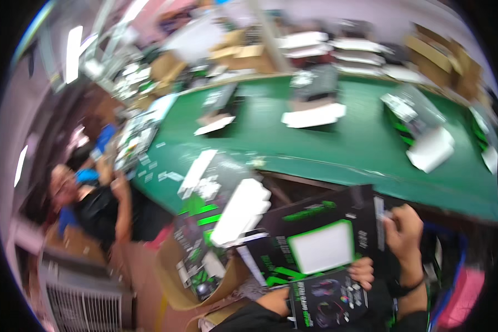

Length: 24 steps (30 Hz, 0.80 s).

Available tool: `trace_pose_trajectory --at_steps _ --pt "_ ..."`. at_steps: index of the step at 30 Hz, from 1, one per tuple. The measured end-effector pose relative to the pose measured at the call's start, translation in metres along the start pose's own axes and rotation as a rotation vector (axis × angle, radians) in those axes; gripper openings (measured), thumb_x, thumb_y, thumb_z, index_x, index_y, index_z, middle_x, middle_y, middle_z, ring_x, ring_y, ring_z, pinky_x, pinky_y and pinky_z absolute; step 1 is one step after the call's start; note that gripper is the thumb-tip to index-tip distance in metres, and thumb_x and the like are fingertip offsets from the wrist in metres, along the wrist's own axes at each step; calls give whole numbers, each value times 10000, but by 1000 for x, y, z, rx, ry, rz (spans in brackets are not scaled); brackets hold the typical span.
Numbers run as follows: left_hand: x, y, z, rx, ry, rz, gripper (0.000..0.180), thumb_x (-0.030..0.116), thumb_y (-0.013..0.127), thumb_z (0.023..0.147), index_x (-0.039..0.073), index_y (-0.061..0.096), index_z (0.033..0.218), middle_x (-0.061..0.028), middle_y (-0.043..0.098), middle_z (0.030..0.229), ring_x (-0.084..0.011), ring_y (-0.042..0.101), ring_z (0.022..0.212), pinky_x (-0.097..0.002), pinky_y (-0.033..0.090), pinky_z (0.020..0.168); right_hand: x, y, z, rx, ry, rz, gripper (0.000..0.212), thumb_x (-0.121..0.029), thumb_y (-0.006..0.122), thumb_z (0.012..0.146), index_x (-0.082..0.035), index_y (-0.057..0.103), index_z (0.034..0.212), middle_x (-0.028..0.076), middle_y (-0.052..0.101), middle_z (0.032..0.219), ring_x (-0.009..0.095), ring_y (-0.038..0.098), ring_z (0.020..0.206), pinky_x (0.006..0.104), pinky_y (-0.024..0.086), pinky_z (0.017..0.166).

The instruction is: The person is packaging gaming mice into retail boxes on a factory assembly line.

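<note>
Black card fills both hands; the right hand [405,229] is closed at the right-hand edge of the big box [318,246], fingers bent tightly; the left hand [362,272] comes from behind the small box [329,304], fingers curled round its right edge, holding it at about 6 o'clock from the big box's middle; whether the 2 boxes touch, I cannot tell. My judgement is that the step in hand is handling the 2 as a pair, perhaps lining the small box up with the big box; the next move would call for a firm right-hand grip and a level left hand, so that the card does not bend. At 10 o'clock an open box [221,171] shows its white flap; at 9 o'clock stands a carton [169,276]; at 12 o'clock runs the green table [260,110], bearing 4 flapped boxes [318,91]; farther out, towards 9 o'clock, is a co-worker [102,210].
</note>
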State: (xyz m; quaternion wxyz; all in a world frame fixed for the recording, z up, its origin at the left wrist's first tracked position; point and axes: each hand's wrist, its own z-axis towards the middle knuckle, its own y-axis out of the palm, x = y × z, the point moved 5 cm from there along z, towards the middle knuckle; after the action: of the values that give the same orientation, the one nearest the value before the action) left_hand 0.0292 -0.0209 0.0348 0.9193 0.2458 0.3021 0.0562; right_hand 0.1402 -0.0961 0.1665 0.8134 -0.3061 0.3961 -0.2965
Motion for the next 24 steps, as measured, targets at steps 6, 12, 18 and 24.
trace_pose_trajectory --at_steps 6,12,18,24 --pt "35 56 -16 558 -5 91 236 135 506 964 201 475 740 94 451 671 -70 425 685 -271 332 822 1 31 -1 192 88 49 199 -195 796 810 -66 645 826 64 625 723 270 599 642 372 474 565" --pt "35 60 -13 740 -1 144 242 134 494 948 204 448 721 97 396 651 -70 396 659 -265 327 819 11 33 -9 253 113 32 192 -174 801 803 -66 642 819 51 625 715 247 590 622 354 467 544" --pt "42 61 -22 704 -9 165 253 146 469 972 206 441 727 102 405 654 -66 390 657 -268 328 819 11 41 -7 254 87 83 209 -193 800 807 -68 633 815 52 599 689 240 565 596 357 446 523" --pt "46 59 -25 716 -8 182 257 143 481 981 210 453 734 103 427 664 -61 397 663 -270 319 813 7 32 -6 218 -122 119 335 -203 878 691 -62 586 774 34 499 620 224 483 526 326 385 460"
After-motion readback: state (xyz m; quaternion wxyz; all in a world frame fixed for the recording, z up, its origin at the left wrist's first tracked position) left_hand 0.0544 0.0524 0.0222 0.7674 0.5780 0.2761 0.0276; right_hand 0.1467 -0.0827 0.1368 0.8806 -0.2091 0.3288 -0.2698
